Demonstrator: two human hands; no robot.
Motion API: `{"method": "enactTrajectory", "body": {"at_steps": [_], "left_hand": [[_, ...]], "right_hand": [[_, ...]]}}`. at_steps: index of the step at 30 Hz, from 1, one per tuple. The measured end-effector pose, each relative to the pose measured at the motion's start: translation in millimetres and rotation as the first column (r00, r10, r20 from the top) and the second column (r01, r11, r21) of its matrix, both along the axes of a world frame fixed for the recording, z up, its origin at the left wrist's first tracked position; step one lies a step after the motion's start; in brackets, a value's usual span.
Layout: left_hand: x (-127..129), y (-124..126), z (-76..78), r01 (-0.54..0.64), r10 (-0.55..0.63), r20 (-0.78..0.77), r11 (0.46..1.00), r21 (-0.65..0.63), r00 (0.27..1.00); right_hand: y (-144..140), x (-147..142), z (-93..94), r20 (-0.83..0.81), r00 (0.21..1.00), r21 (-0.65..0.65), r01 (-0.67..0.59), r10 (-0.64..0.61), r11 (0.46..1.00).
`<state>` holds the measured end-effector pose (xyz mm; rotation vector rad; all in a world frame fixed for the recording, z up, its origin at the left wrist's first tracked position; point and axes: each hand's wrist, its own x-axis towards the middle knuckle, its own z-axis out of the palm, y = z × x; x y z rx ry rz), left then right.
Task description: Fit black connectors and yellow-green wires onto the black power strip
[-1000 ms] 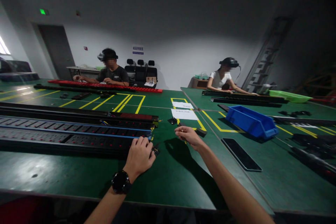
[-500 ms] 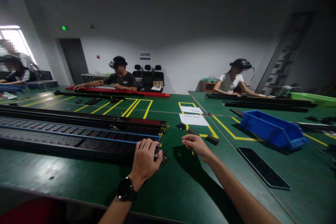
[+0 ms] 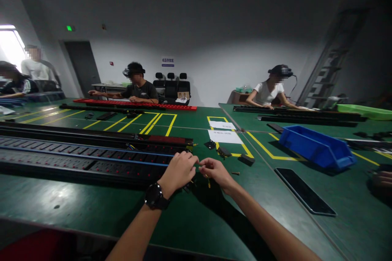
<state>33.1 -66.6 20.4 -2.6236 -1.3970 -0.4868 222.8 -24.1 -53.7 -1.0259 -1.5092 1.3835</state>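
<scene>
Long black power strips with red-dotted sockets (image 3: 101, 157) lie on the green table, their right ends by my hands. My left hand (image 3: 180, 173), a watch on its wrist, is curled over the near strip's end; what its fingers grip is hidden. Close to its fingertips, my right hand (image 3: 216, 174) is closed in a pinch, and a short yellow wire-like piece (image 3: 209, 182) hangs below its fingers. Just right of that hand lies a brass-coloured screw (image 3: 235, 173). Small black parts (image 3: 224, 152) and a dark block (image 3: 246, 160) sit beyond.
A blue bin (image 3: 317, 147) and a dark flat tablet-like device (image 3: 304, 191) are on the right. White paper sheets (image 3: 225, 136) lie ahead. Co-workers sit across the table at a red rail (image 3: 180, 107) and black rails (image 3: 306, 118). Another person's hand (image 3: 384, 179) shows at the right edge.
My right hand has moved left, up to my left hand, carrying the yellow piece. My left hand has shifted slightly right and up. The screw now shows on the table.
</scene>
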Motion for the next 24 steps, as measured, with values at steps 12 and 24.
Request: {"method": "enactTrajectory", "body": {"at_steps": [12, 24], "left_hand": [[13, 8, -1.4, 0.073, -0.074, -0.075, 0.997, -0.014, 0.994], [-23, 19, 0.0, -0.050, 0.077, 0.312, 0.994, -0.094, 0.947]], "right_hand": [[-3, 5, 11.0, -0.128, 0.992, -0.094, 0.006, -0.018, 0.996], [3, 3, 4.0, -0.073, 0.996, -0.067, 0.047, -0.052, 0.997]]}}
